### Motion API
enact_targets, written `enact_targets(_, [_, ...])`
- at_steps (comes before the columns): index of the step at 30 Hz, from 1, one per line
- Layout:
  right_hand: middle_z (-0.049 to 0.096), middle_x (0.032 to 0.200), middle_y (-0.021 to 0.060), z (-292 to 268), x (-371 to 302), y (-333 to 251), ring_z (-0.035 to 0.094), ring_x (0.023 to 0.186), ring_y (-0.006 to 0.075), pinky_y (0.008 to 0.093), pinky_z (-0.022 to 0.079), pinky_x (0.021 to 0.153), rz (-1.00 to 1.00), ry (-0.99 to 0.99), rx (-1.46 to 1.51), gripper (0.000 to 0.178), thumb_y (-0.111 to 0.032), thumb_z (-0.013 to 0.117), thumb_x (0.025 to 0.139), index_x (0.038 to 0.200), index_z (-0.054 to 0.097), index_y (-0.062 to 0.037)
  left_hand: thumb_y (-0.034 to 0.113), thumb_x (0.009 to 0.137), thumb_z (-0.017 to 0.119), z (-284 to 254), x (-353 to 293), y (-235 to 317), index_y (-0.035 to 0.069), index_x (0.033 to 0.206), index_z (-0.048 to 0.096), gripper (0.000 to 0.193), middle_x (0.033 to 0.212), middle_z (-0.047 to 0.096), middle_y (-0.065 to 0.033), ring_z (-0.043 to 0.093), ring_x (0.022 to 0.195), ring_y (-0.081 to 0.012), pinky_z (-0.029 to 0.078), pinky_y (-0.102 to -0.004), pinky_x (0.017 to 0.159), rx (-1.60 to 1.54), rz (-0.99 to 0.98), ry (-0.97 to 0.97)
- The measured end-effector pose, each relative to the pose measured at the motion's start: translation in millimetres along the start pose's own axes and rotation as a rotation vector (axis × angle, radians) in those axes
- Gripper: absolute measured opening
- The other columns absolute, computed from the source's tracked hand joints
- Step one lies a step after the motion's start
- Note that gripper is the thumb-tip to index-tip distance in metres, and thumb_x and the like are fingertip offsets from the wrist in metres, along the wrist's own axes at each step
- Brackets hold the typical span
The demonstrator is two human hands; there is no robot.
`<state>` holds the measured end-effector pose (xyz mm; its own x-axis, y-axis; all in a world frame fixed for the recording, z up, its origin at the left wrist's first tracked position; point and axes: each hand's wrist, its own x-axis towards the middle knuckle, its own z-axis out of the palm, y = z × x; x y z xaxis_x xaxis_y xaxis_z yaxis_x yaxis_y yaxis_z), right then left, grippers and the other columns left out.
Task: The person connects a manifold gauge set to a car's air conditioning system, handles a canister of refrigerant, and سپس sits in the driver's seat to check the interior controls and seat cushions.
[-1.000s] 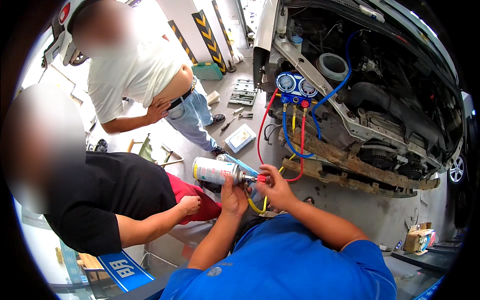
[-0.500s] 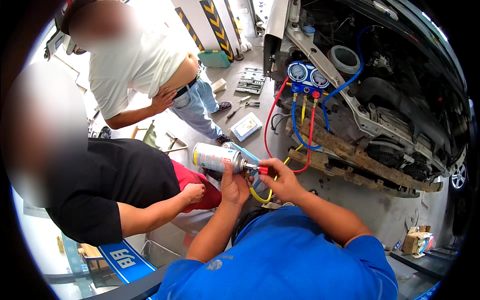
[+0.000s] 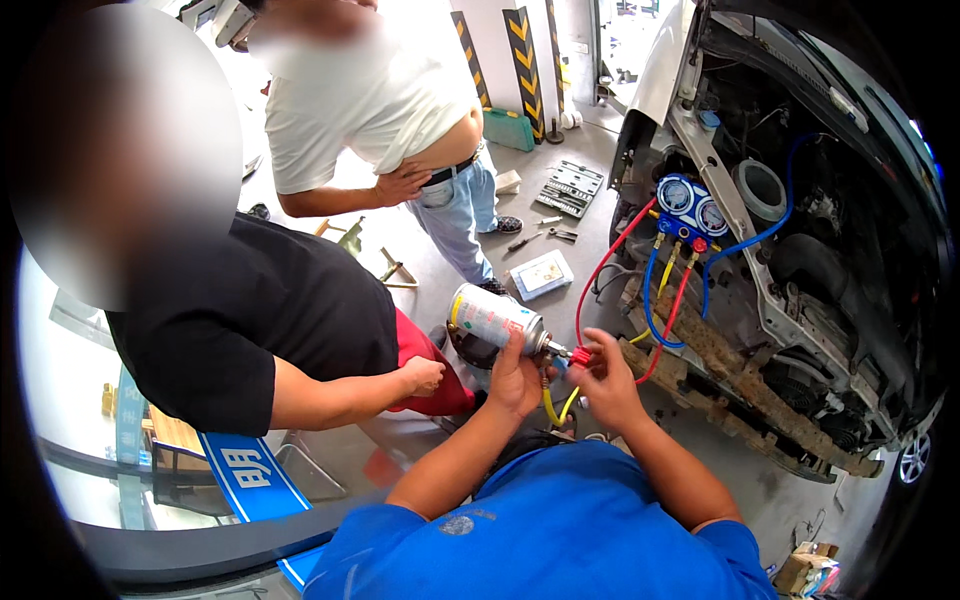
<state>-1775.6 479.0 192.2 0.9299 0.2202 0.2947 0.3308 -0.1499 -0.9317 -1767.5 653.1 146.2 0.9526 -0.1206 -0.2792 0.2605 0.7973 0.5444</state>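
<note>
My left hand (image 3: 516,383) is wrapped round the valve end of a white spray-type can (image 3: 490,318), which lies tilted on its side. A metal can tap (image 3: 556,348) with a red knob (image 3: 580,357) is fitted to the can's neck. My right hand (image 3: 612,388) has its fingers closed about that red knob. From the tap a yellow hose (image 3: 550,408) curves down and away to the right. Farther right, a blue manifold gauge set (image 3: 692,205) with two dials hangs at the front of an open car, red, blue and yellow hoses attached.
The car's engine bay (image 3: 810,260) and rusty bumper beam (image 3: 720,340) fill the right side. Two people stand at left, one in a black shirt (image 3: 270,320), one in a white shirt (image 3: 370,110). A tool case (image 3: 570,188), pliers (image 3: 562,235) and a plastic box (image 3: 541,274) lie on the floor.
My view has turned, so the car, gauges and people sit farther right in it. The can is still in my left hand, and my right fingers have shifted slightly at the red knob.
</note>
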Motion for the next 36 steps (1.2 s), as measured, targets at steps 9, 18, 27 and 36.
enact_targets(9, [0.06, 0.089, 0.0083, 10.4, -2.8, 8.2, 0.058, 0.064, 0.0175, 0.0299, 0.049, 0.065, 0.248, 0.066, 0.065, 0.031, -0.03, 0.046, 0.096, 0.115, 0.052, -0.0064, 0.052, 0.086, 0.055, 2.8, -4.4, 0.0, 0.018, 0.115, 0.054, 0.045, 0.1, 0.062, -0.0011, 0.058, 0.087, -0.0142, 0.046, -0.0297, 0.063, 0.034, 0.039, 0.025])
enact_targets(18, [0.053, 0.105, 0.0167, 2.6, -9.9, -1.5, 0.056, 0.088, 0.0278, 0.0329, 0.045, 0.078, -0.176, 0.067, -0.168, 0.04, -0.005, 0.069, 0.073, 0.111, 0.056, -0.0045, 0.052, 0.087, 0.053, 1.0, -8.8, 0.1, 0.015, 0.117, 0.053, 0.047, 0.102, 0.062, -0.0042, 0.059, 0.087, -0.0154, 0.048, -0.0295, 0.063, 0.003, 0.011, -0.042])
enact_targets(27, [0.057, 0.1, 0.0093, 7.0, -21.6, -3.1, 0.056, 0.085, 0.0162, 0.03, 0.046, 0.074, 0.035, 0.042, -0.109, 0.035, -0.017, 0.062, 0.087, 0.117, 0.051, -0.0047, 0.049, 0.083, 0.061, 7.0, -12.5, 3.4, 0.018, 0.109, 0.054, 0.041, 0.095, 0.062, 0.0005, 0.058, 0.084, -0.0132, 0.047, -0.0297, 0.062, 0.056, -0.002, 0.005])
enact_targets(36, [0.059, 0.081, 0.0053, -0.9, -11.3, 0.5, 0.058, 0.066, 0.015, 0.0294, 0.047, 0.06, -0.137, 0.069, -0.154, 0.031, -0.008, 0.065, 0.083, 0.111, 0.052, -0.0046, 0.048, 0.084, 0.06, 7.7, -13.4, 3.0, 0.02, 0.106, 0.055, 0.036, 0.092, 0.062, 0.0027, 0.058, 0.08, -0.0132, 0.046, -0.0316, 0.062, 0.033, -0.033, 0.04])
